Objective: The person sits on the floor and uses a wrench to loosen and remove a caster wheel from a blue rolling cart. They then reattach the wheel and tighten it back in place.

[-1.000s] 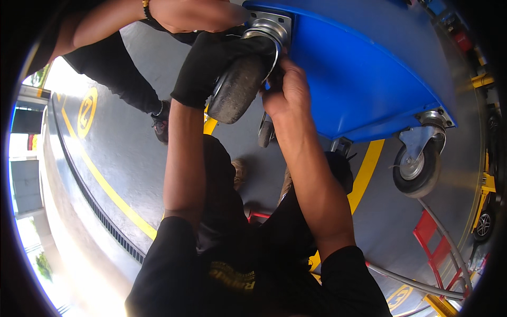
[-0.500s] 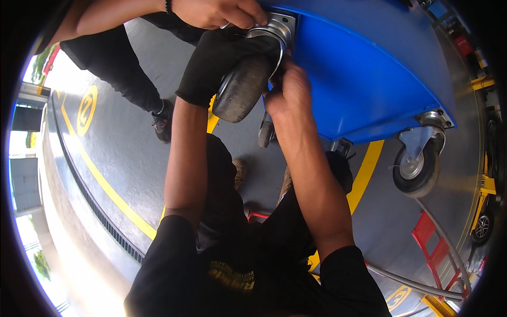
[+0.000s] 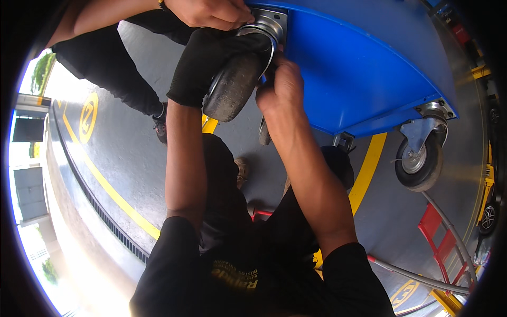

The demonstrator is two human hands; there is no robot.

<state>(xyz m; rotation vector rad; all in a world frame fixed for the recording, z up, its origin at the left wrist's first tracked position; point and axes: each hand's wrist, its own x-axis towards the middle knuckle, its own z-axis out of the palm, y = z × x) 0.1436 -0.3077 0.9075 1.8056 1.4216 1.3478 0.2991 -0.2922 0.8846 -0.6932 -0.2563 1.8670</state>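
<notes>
A swivel caster wheel (image 3: pixel 231 89) with a dark tyre is attached by its metal mounting plate (image 3: pixel 273 22) to a corner of a blue metal cabinet (image 3: pixel 338 68). My left hand (image 3: pixel 214 61), in a black glove, wraps around the wheel and its fork from the left. My bare right hand (image 3: pixel 283 84) is closed at the fork's right side; whatever its fingers grip is hidden. Another person's hand (image 3: pixel 211 11) pinches at the plate's left edge, just above my glove.
A second caster (image 3: pixel 420 158) hangs from the cabinet's right corner. Another person's leg (image 3: pixel 111 68) stands at the left. A red metal frame with grey tubing (image 3: pixel 437 238) lies at the lower right. Yellow lines (image 3: pixel 368 171) mark the grey floor, and a drain grate (image 3: pixel 105 211) runs along the left.
The caster, both my hands and the other person's hand appear slightly farther left in view. My hands keep the same positions on the caster.
</notes>
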